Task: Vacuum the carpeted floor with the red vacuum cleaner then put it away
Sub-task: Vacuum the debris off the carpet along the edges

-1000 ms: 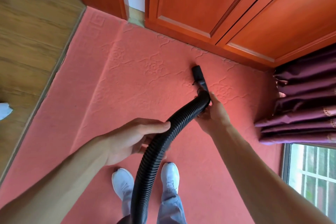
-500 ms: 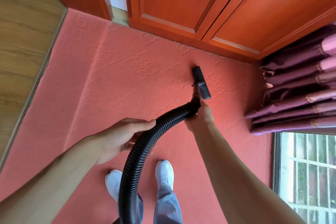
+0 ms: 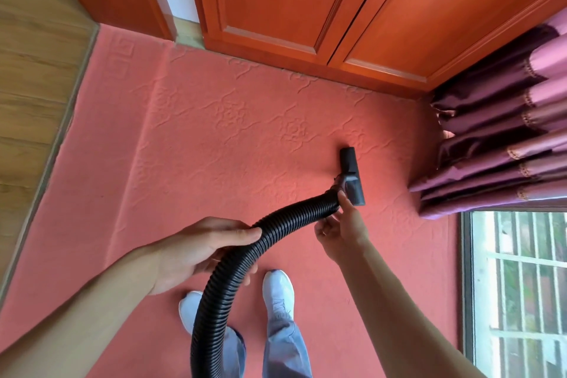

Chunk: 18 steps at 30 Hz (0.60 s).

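Observation:
A black ribbed vacuum hose (image 3: 233,258) rises from below the frame and curves right to a black nozzle (image 3: 352,176) lying flat on the red embossed carpet (image 3: 199,138). My left hand (image 3: 196,252) is wrapped around the middle of the hose. My right hand (image 3: 340,230) pinches the hose's far end just behind the nozzle, with its fingers loosely spread. The red vacuum body is out of view.
Orange wooden cabinet doors (image 3: 306,3) run along the carpet's far edge. Purple curtains (image 3: 503,138) bunch on the right above a barred window (image 3: 521,294). Wood flooring (image 3: 33,70) borders the carpet on the left. My white shoes (image 3: 277,291) stand under the hose.
The nozzle has slid right across the carpet toward the curtains, and it has come away from the cabinet base. Both hands followed it, and the right hand's grip has loosened to fingertips.

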### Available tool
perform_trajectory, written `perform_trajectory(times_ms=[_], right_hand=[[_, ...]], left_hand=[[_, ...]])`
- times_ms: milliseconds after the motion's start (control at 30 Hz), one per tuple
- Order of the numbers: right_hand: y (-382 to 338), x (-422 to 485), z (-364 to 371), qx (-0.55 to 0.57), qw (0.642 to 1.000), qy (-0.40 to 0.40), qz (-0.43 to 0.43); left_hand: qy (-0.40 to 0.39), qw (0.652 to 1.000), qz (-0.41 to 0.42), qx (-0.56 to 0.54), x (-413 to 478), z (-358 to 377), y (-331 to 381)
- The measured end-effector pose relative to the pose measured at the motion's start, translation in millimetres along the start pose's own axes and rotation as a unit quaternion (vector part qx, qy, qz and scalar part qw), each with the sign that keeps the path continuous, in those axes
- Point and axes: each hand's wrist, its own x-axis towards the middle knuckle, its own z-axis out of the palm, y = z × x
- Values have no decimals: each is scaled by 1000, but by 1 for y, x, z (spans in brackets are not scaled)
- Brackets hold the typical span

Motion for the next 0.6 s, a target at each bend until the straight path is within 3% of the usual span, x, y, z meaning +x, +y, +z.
perform_trajectory(times_ms=[133,367,600], right_hand=[[-9,15,11,39,999,34,2],[-51,11,-17,127,982,-141,-13],[-65,51,-32,82,996,-12,-39]], left_hand=[[52,998,26,-6,14,22,-2],[-6,997,71,12,21,33,2],[86,992,96,14,61,59,7]])
